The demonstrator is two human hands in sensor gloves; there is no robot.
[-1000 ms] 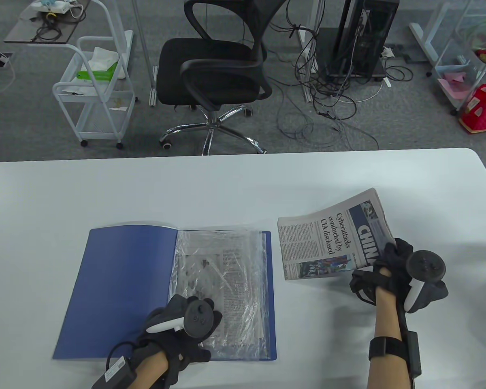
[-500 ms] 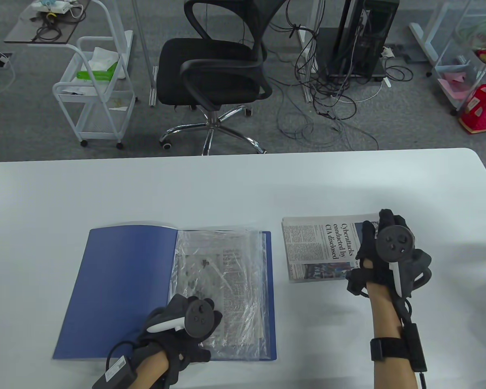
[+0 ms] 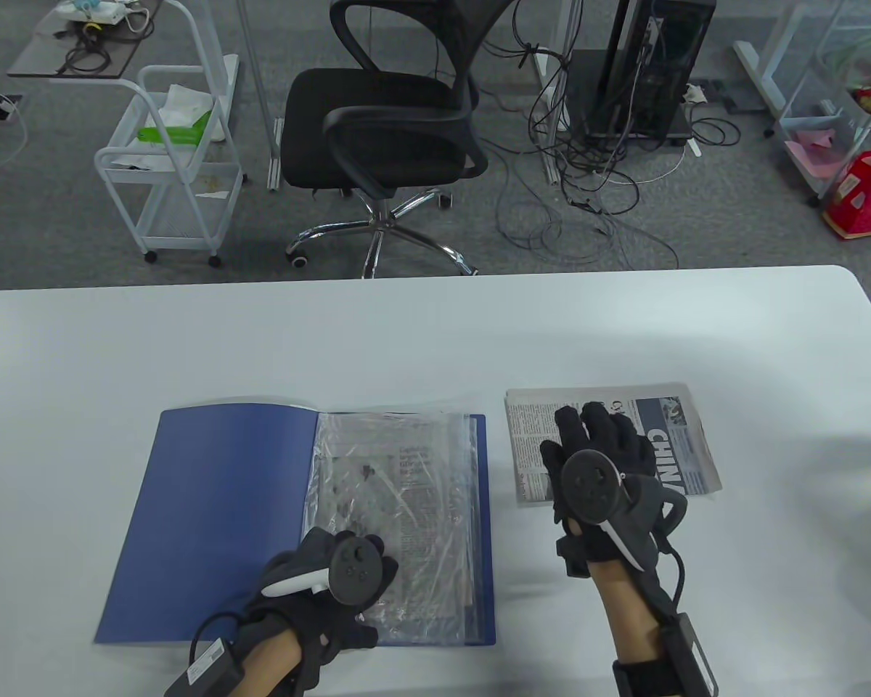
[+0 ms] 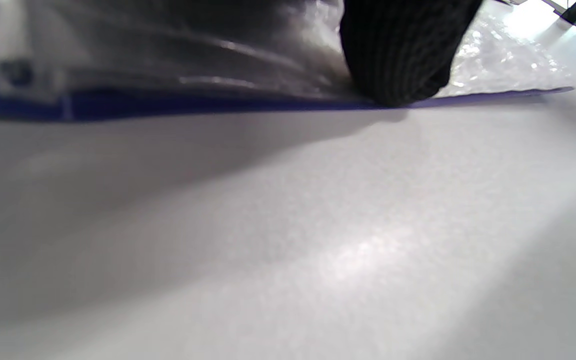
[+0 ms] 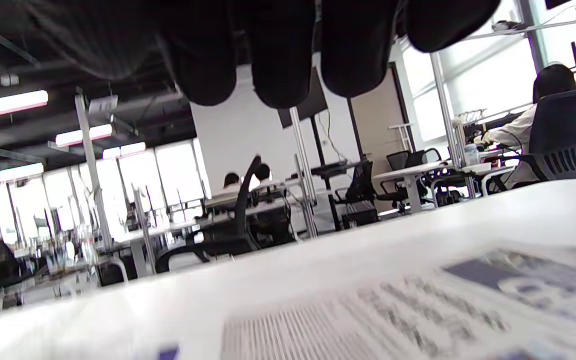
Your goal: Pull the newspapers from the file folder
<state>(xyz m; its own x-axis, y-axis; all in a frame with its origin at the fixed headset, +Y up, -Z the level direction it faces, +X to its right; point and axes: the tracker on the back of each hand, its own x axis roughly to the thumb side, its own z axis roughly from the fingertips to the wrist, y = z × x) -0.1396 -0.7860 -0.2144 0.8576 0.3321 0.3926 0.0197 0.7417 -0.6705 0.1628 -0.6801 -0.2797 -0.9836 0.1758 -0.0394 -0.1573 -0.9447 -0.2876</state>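
Observation:
A blue file folder (image 3: 218,508) lies open on the white table (image 3: 406,334). Its right side holds clear plastic sleeves (image 3: 406,472), and a newspaper page shows inside them. My left hand (image 3: 366,573) rests on the lower part of the sleeves. In the left wrist view a fingertip (image 4: 398,65) presses on the folder's near edge (image 4: 168,104). A folded newspaper (image 3: 686,450) lies flat on the table to the right of the folder. My right hand (image 3: 595,435) is over it, fingers spread and holding nothing. In the right wrist view the fingers (image 5: 278,65) hang above the newspaper (image 5: 393,310).
Beyond the table's far edge stand a black office chair (image 3: 399,123), a white wire cart (image 3: 174,160) and a computer tower (image 3: 653,65) with loose cables on the floor. Bare tabletop lies behind and to both sides of the folder.
My right hand laid the newspaper flat on the table, let go of it and moved left over it. The left hand and the folder stayed still.

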